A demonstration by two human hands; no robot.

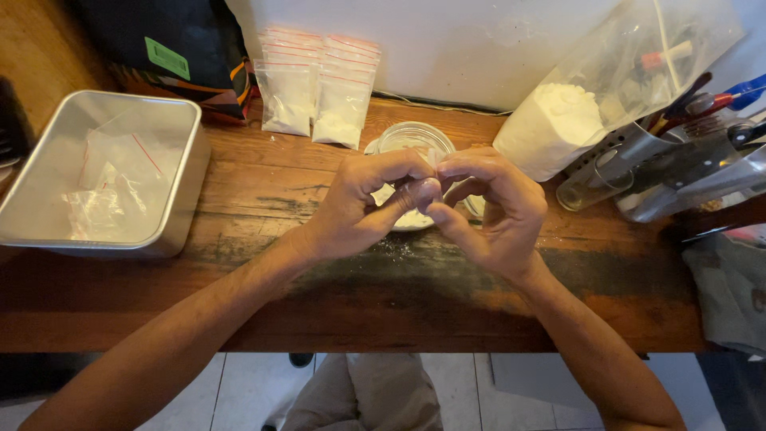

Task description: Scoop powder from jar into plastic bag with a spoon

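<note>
Worn brown wood makes up the table (239, 311), which runs the full width of the view, with a pale tiled floor (239, 391) showing below its near edge. Against the back stands a white box-like wall (447, 48), and at the left sits a rectangular metal tray (179, 199) with a few empty clear zip bags (104, 191) lying in it. At the right a large clear plastic bag (558, 120) holding a mass of white powder leans on a metal holder (670, 172) crowded with pens and tools. Filled small packets of white powder (315, 96), each with a red zip line, stand in a row against the white wall, just behind a round glass dish (407, 137) that holds more powder. Both hands meet over that dish, in the middle of the table. The left hand (359, 211) and the right hand (499, 211) are curled inward with fingertips touching, and together they pinch a small clear packet (433, 164) between thumbs and forefingers; only its top edge shows between the fingers, the rest is hidden by them. The packet is held just above the dish, not resting on the table. A light dusting of spilled powder (395, 249) lies on the wood just in front of the dish, below the hands.
</note>
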